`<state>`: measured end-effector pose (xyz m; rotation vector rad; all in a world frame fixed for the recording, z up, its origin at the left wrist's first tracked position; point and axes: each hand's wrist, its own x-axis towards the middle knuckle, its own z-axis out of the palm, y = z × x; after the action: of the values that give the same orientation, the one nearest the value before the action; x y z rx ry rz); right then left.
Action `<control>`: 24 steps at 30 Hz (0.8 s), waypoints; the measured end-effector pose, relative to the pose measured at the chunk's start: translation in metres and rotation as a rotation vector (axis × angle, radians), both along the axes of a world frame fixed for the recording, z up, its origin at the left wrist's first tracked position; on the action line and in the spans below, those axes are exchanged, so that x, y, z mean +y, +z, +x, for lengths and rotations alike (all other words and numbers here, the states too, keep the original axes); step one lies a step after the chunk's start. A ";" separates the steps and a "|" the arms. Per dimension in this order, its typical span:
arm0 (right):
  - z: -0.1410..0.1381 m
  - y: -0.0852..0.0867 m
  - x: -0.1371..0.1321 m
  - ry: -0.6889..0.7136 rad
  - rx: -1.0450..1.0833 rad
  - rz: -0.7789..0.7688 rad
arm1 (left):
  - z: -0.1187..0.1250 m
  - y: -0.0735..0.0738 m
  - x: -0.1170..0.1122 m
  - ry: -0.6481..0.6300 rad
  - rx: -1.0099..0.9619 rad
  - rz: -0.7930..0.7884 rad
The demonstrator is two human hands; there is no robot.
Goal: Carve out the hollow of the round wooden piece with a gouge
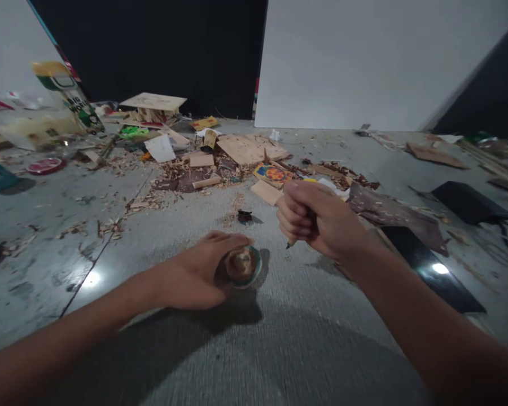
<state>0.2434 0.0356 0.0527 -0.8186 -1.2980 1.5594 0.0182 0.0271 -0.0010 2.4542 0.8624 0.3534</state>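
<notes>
My left hand [201, 270] curves around a small round cup [249, 273] on the floor, thumb on the near side and fingers on the far side. Brownish, whitish material shows inside the cup's teal-and-white rim. To its right, my right hand [311, 220] is closed in a fist above the floor. Below that fist pokes the dark pointed tip of a thin, pale stick [290, 243], pencil-like; the fingers hide the rest. A small dark object [244, 216] lies just beyond the cup, beside a little sawdust.
Wood shavings, thin boards [254, 149] and a colourful card [273, 173] litter the floor ahead. At right lie a dark phone-like slab [432, 270], a brown sheet [398, 217] and a black box [469, 202] with a cable. A printed bag [82, 110] stands far left.
</notes>
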 end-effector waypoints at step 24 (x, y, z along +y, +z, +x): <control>-0.051 -0.045 -0.004 -0.209 0.196 0.013 | 0.009 -0.012 0.004 0.139 0.075 -0.063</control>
<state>0.1925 0.0319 0.0082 -0.7484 -1.0460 1.4244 0.0271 0.0312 -0.0134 2.3687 1.0628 0.2805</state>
